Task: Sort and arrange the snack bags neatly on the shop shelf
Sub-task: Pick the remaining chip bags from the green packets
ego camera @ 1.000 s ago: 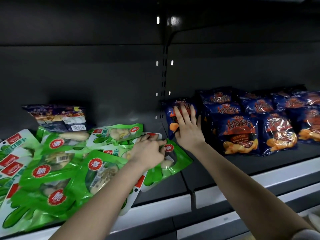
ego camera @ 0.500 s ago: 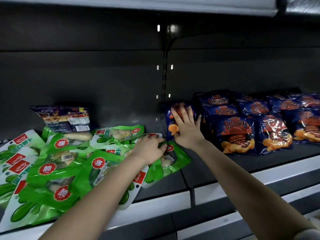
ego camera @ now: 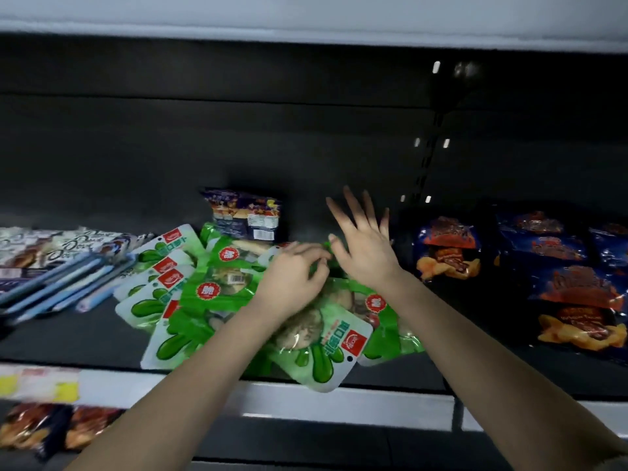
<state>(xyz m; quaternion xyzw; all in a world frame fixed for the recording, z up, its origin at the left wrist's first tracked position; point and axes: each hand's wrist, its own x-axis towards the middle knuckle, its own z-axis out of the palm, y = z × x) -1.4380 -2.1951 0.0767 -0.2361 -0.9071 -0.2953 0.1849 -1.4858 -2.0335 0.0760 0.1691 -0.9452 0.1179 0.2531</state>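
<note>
A loose pile of green snack bags [ego camera: 210, 294] lies overlapping in the middle of the dark shelf [ego camera: 85, 334]. My left hand [ego camera: 292, 280] rests on the pile, its curled fingers pinching the top edge of a green bag [ego camera: 326, 338]. Beside it, my right hand [ego camera: 363, 246] hovers over the back of the pile, fingers spread and holding nothing. One dark blue bag [ego camera: 244, 215] lies back side up behind the green pile. More dark blue snack bags [ego camera: 448, 249] stand in rows on the right.
White and light-blue packs [ego camera: 57, 263] lie flat at the left end of the shelf. The pale shelf front rail [ego camera: 339, 399] carries price tags [ego camera: 37, 382] at the left. More bags [ego camera: 37, 430] sit on the shelf below. An upright slotted post [ego camera: 424, 164] divides the back wall.
My right hand has left the blue bag on the right and moved left over the green pile. The view has swung left. My left hand stays on the green bags.
</note>
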